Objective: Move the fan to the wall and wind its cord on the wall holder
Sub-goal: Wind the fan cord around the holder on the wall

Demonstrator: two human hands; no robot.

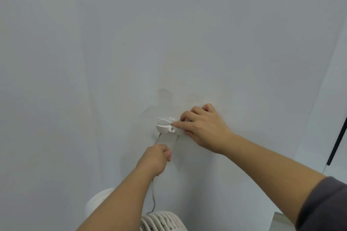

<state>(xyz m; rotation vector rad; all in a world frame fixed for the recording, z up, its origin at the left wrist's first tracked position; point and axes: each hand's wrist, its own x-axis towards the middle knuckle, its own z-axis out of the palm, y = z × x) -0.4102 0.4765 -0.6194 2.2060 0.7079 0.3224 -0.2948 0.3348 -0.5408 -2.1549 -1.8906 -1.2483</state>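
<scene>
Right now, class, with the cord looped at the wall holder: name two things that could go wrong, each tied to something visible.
1. The paint around the wall holder is patchy and peeled; if the left hand pulls hard on the cord, the holder might come off.
2. The right hand has fingertips against the holder, so a tightening loop could pinch them.

White fan (161,220) w/ ribbed grille, white holder (165,126), grey cord (153,199), pale wall (131,33).
</scene>
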